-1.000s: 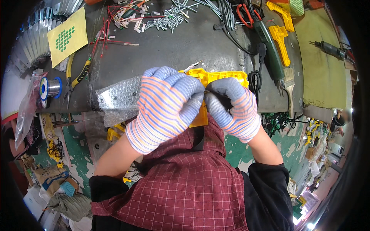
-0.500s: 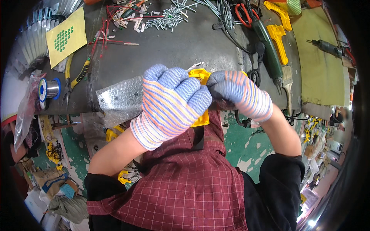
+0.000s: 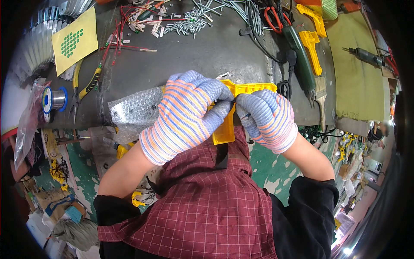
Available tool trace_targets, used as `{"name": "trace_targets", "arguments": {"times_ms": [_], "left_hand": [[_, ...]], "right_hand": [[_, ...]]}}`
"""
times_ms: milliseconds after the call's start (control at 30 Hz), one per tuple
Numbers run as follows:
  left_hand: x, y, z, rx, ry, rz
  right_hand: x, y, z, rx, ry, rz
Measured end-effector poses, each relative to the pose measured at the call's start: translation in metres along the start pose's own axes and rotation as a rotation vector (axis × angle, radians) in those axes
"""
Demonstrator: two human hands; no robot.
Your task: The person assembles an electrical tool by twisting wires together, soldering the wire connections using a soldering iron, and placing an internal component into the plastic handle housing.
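In striped gloves, my left hand (image 3: 183,110) and my right hand (image 3: 271,118) meet with their fingertips pinched together. Whatever sits between those fingertips is too small and dark to name. Right behind and below the pinch lies a yellow plastic housing (image 3: 224,133), hollow and ribbed, with one arm reaching right and another pointing down toward my apron. My fingers partly cover its middle. Beside my left hand rests a piece of clear bubble wrap (image 3: 136,111) at the bench's front edge.
Far on the bench (image 3: 207,54) are loose screws (image 3: 192,26) and red wires (image 3: 118,34). To the left stand pliers (image 3: 88,84) and a solder spool (image 3: 56,99). On the right lie a green power tool (image 3: 299,56), more yellow housings (image 3: 311,49) and a brush (image 3: 321,95).
My left hand's fingers have gone from a curled fist to a pinch. My right hand has shifted slightly down, and more of the yellow housing shows between the hands.
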State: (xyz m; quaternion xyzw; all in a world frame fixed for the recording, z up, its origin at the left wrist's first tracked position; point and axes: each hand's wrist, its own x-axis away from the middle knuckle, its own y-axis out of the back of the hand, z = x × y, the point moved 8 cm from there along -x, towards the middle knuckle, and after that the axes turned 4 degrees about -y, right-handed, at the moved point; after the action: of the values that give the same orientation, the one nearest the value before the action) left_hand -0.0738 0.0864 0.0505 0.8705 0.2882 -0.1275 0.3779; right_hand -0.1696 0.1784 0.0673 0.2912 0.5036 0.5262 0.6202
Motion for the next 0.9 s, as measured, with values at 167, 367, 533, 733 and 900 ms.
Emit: {"name": "trace_targets", "arguments": {"times_ms": [167,367,533,733,900], "left_hand": [[0.007,0.000,-0.028,-0.436,-0.251,-0.087],[0.002,0.000,-0.017,-0.309,-0.151,-0.096],[0.002,-0.003,0.003,-0.003,0.057,-0.061],[0.004,-0.003,-0.013,-0.315,-0.146,-0.025],[0.009,0.003,-0.038,-0.485,-0.337,-0.212]], "right_hand": [[-0.020,-0.004,-0.013,-0.068,-0.234,0.213],[-0.020,-0.003,-0.020,-0.330,0.075,0.148],[-0.010,0.005,-0.005,-0.168,-0.145,0.075],[-0.021,-0.005,-0.016,-0.230,-0.253,0.217],[-0.020,-0.011,-0.019,-0.347,0.017,0.377]]}}
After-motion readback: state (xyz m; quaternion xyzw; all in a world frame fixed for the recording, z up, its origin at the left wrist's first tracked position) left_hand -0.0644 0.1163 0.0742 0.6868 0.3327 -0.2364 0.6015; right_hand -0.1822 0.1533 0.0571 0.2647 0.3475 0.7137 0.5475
